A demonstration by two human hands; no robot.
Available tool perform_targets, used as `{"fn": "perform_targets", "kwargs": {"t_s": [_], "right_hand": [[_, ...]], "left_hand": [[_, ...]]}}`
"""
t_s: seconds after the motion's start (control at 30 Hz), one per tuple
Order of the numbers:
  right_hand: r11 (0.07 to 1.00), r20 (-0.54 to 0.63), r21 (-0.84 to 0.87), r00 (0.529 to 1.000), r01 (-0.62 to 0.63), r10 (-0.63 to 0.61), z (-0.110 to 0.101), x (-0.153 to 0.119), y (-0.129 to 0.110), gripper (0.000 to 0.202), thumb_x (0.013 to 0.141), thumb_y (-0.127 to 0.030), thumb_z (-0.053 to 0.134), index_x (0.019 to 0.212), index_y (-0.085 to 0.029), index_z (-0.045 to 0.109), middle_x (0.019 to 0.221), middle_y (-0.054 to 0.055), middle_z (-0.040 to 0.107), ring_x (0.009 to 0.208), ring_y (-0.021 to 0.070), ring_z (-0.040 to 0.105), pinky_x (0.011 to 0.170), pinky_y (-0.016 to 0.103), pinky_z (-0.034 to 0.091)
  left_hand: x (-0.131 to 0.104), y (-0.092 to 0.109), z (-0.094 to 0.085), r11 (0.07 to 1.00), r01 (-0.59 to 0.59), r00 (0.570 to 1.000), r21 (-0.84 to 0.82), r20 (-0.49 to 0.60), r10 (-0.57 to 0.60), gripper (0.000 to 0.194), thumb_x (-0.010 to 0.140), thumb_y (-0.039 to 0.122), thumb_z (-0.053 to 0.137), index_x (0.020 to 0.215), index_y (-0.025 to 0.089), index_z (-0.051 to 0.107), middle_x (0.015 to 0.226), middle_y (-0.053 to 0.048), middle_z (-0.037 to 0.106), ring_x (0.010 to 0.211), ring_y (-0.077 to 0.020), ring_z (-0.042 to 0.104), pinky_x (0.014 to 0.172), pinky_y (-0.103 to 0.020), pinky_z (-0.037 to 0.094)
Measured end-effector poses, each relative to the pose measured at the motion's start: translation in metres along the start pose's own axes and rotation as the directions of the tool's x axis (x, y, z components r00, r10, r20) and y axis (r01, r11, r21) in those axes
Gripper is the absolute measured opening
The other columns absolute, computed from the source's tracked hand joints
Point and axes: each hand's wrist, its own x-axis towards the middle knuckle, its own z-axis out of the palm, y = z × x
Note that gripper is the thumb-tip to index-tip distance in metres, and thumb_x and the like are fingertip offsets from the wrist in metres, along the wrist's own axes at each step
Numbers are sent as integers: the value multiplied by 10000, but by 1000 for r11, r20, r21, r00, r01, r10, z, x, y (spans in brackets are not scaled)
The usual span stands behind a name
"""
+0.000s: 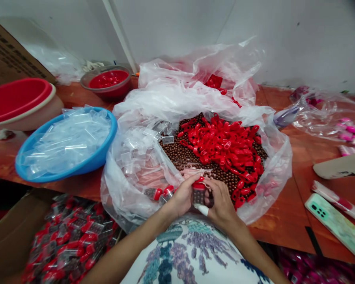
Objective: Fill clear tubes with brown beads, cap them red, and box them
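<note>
Between my two hands, close to my body, is a small clear container (199, 195) filled with brown beads, topped by a red cap. My left hand (182, 198) grips its left side, with the thumb up at the cap. From the right, my right hand (221, 202) closes round it, fingers on the cap and a white covering (202, 210) on the thumb. Beyond them lie loose brown beads (177, 152) and a heap of red caps (225, 144) on a plastic sheet. Just left of my left hand rest a few filled, red-capped containers (167, 192).
A blue basin (114, 130) of clear empty containers stands left, near a red basin (19, 98) and a bowl (87, 85) of red pieces. Below left, a carton holds many filled containers (73, 240). A phone (337, 225) and pink pieces (353, 132) lie right.
</note>
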Motion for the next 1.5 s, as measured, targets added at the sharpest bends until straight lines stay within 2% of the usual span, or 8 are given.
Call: {"fn": "perform_targets", "kwargs": {"t_s": [0.23,0.43,0.63,0.83,0.97,1.2,1.37,1.5], "right_hand": [[999,132,-16,990,-50,52,-14,6,10,624,733,-318,634,1286,-178,383,1213,125,487,1099,268,446,899,404,377],[959,352,-279,924,-50,151,-20,9,25,396,760,-26,489,1059,-257,608,1004,34,626,935,219,476,778,338,338],[937,403,-351,904,10,141,-9,10,28,271,796,-46,499,911,-238,653,854,37,635,866,212,473,752,342,314],[945,72,130,953,-301,294,-11,15,21,233,833,-160,507,1026,-220,625,958,56,619,920,213,509,799,340,393],[768,33,520,907,-375,421,-11,23,6,158,806,-271,591,947,-242,658,937,35,604,895,195,559,800,328,439],[899,94,416,990,-136,106,-10,21,1,218,857,-320,534,1051,-289,629,1061,46,587,1028,219,515,886,397,417],[981,67,189,997,-34,22,-10,15,-4,859,722,-397,671,1410,-191,200,1355,147,346,1242,285,359,986,457,371],[998,87,5,994,65,-65,-10,19,-7,763,755,-326,613,1397,-188,224,1353,143,373,1240,277,372,995,463,358]], "left_hand": [[-3,8,0,999,11,1000,-37,-16,-12,467,822,529,437,1009,133,598,586,-28,616,485,-144,574,526,-266,470],[-11,20,-3,988,-147,984,50,-91,151,512,830,565,412,1149,179,517,623,-18,614,499,-143,588,498,-259,480],[-19,23,-1,948,-219,960,229,-123,252,568,798,641,391,943,139,613,591,-13,594,455,-103,537,462,-208,443],[-16,16,-5,883,-132,975,451,-99,197,691,790,699,284,589,110,585,489,-30,535,416,-78,487,429,-180,366],[-12,9,-1,870,-187,973,456,-37,228,605,808,655,335,970,139,606,560,-7,579,436,-90,509,449,-192,395],[-11,6,2,900,-243,960,361,-44,276,593,822,587,407,1252,184,461,574,16,579,433,-97,501,438,-197,393],[-10,9,5,952,-219,974,216,-2,225,574,817,562,432,1256,192,456,580,6,579,460,-118,527,454,-220,430],[-10,8,11,965,-191,980,180,-29,199,509,808,482,496,1221,185,484,579,10,569,456,-118,534,444,-212,428]]}}
